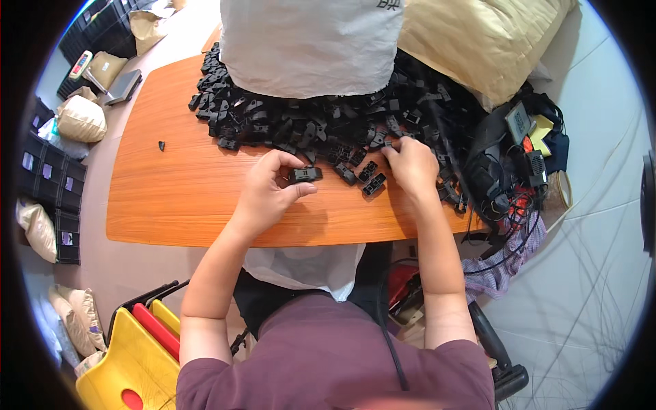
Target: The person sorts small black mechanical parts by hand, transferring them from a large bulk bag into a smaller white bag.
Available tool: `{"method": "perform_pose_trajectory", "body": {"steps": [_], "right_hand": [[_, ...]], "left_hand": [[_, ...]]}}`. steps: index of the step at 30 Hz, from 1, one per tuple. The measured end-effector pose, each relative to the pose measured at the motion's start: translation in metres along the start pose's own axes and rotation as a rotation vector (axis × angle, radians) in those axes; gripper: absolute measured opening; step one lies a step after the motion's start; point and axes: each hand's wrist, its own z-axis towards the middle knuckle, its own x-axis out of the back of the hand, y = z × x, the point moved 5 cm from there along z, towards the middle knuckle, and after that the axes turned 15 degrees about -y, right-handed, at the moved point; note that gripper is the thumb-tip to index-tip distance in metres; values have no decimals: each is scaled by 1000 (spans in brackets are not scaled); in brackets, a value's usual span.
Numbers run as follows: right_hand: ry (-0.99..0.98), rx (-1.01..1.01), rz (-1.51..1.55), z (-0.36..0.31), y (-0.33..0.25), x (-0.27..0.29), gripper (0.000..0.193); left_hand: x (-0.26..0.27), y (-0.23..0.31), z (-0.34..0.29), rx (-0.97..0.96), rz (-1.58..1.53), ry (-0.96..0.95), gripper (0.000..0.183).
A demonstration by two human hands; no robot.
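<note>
My left hand pinches a small black plastic part between thumb and fingers, just above the wooden table. To the right, my right hand has its thumb and fingers closed around another black plastic part at the front edge of a large pile of similar parts. The fingers partly hide that piece. Between my hands, a few loose black parts lie on the tabletop.
A white sack rests over the pile, with a tan paper sack behind at right. Cables and electronic devices crowd the table's right side. Yellow bins stand at lower left. A small black fragment lies on the left tabletop.
</note>
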Motion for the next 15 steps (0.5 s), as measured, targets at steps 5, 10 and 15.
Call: {"method": "perform_pose_trajectory", "body": {"steps": [5, 10, 15], "right_hand": [[95, 118, 190, -23, 1, -2, 23], [18, 609, 1075, -61, -37, 9, 21], [-165, 779, 1194, -78, -53, -8, 38]], "left_hand": [[-8, 19, 9, -143, 225, -69, 32], [-31, 22, 15, -157, -10, -85, 33], [-33, 23, 7, -116, -354, -109, 29]]}}
